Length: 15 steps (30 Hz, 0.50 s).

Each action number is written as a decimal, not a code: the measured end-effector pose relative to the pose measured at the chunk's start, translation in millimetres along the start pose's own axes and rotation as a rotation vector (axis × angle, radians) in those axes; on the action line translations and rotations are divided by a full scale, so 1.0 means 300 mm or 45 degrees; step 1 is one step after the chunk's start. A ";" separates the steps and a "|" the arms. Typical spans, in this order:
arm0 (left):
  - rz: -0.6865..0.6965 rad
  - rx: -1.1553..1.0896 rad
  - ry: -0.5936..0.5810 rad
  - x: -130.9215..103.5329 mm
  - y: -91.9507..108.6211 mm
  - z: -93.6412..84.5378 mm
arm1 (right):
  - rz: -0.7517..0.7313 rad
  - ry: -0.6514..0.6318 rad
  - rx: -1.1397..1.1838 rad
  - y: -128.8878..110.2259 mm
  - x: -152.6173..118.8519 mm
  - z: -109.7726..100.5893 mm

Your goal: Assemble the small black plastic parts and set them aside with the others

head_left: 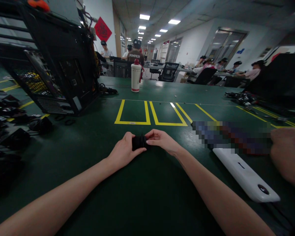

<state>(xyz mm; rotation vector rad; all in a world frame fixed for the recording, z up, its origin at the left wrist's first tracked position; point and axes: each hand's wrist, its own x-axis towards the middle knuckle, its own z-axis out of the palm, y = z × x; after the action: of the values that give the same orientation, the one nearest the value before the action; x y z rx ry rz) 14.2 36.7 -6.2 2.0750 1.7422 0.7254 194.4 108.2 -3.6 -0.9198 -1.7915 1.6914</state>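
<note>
Just above the green table, a small black block-like part (138, 142) with a thin raised rim or plate is between my two hands. My left hand (124, 147) is closed around its left side, thumb along the near face. From the right, the fingers and thumb of my right hand (159, 140) pinch the edge at the part's right end. The exact kind of this dark piece cannot be made out, and my fingers cover some of it.
An opened black computer case (64, 65) stands at the left, near several black parts (17, 137). A white bottle (136, 77) stands at the back. Yellow tape (132, 123) marks the table. To the right lie a white power strip (245, 173) and another person's arm (287, 154).
</note>
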 end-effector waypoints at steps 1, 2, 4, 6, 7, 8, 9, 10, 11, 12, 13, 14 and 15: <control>-0.003 0.000 -0.003 0.000 0.001 0.000 | 0.003 -0.009 0.002 0.000 0.001 -0.001; -0.006 -0.004 -0.008 0.000 0.001 -0.001 | 0.012 -0.018 -0.001 -0.001 0.001 -0.001; -0.016 -0.012 -0.012 0.000 0.003 -0.004 | 0.048 -0.007 -0.028 -0.002 0.001 0.002; -0.020 -0.019 -0.019 0.000 0.006 -0.008 | 0.099 0.035 -0.061 -0.004 0.002 0.009; -0.020 -0.022 -0.026 -0.001 0.007 -0.009 | 0.116 0.055 -0.071 -0.004 0.002 0.014; -0.019 -0.023 -0.033 -0.002 0.008 -0.011 | 0.119 0.070 -0.075 -0.003 0.001 0.018; -0.020 -0.023 -0.039 -0.002 0.009 -0.011 | 0.109 0.077 -0.074 -0.002 0.001 0.022; -0.023 -0.022 -0.039 -0.003 0.009 -0.011 | 0.086 0.074 -0.069 0.000 0.000 0.025; -0.029 -0.020 -0.035 -0.003 0.009 -0.010 | 0.057 0.066 -0.065 0.001 -0.001 0.027; -0.035 -0.018 -0.030 -0.003 0.009 -0.009 | 0.026 0.058 -0.062 0.003 -0.003 0.027; -0.039 -0.018 -0.026 -0.003 0.008 -0.008 | 0.001 0.048 -0.058 0.004 -0.005 0.027; -0.041 -0.018 -0.023 -0.003 0.008 -0.007 | -0.018 0.037 -0.055 0.004 -0.007 0.025; -0.041 -0.020 -0.023 -0.002 0.007 -0.007 | -0.028 0.028 -0.050 0.004 -0.008 0.022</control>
<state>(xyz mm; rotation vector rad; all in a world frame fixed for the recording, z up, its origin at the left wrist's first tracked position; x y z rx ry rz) 14.7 35.5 -3.5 2.0321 1.7501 0.7066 191.1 101.9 -5.2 -0.9281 -1.8200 1.6316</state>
